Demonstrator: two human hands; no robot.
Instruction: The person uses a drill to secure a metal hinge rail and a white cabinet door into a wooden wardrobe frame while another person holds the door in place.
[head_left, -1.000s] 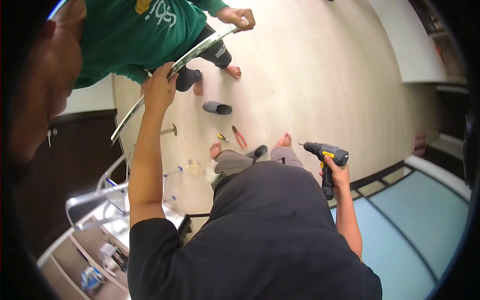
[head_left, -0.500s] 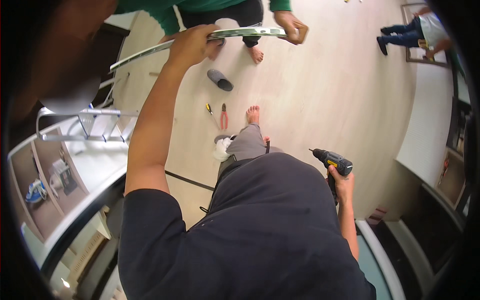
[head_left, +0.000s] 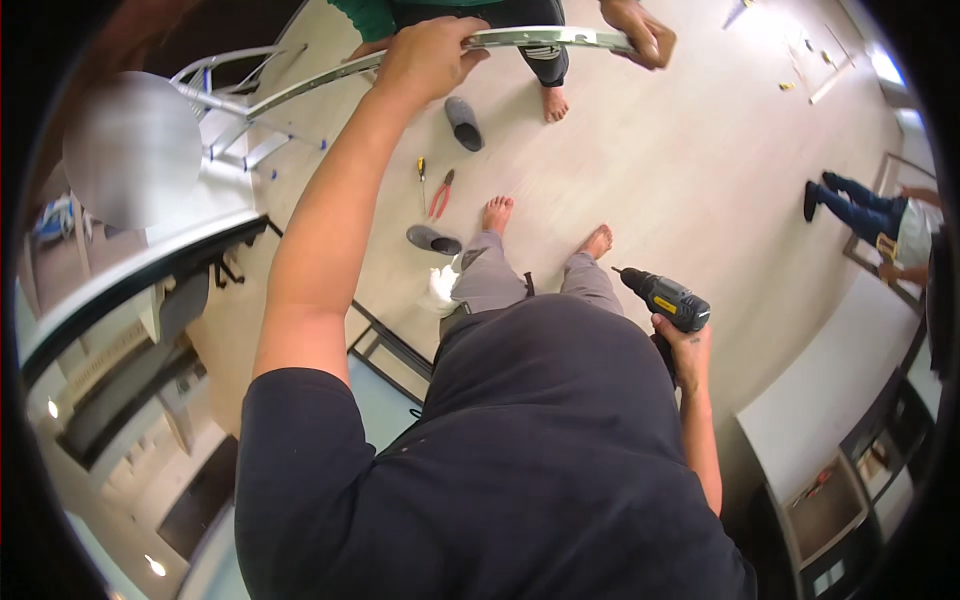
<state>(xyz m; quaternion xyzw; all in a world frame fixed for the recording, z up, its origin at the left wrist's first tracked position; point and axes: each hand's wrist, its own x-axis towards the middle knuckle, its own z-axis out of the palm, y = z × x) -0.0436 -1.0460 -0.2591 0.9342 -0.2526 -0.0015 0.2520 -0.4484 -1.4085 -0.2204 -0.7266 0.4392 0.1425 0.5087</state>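
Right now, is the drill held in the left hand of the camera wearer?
No, the right hand grips the drill, while the left hand holds the long narrow strip.

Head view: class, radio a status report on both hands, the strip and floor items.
Left hand gripping long strip; right hand holding drill. Co-worker's hand at strip's right end. Pliers, screwdriver, two grey slippers on floor.

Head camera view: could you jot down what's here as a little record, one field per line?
Left hand: grips a long shiny strip
Right hand: holds a cordless drill, bit toward the picture's upper left
Co-worker's hand: at the strip's right end
Loose tools: red-handled pliers beside a yellow-and-black screwdriver
Footwear: one grey slipper, another grey slipper apart from it
Background: a person in blue trousers
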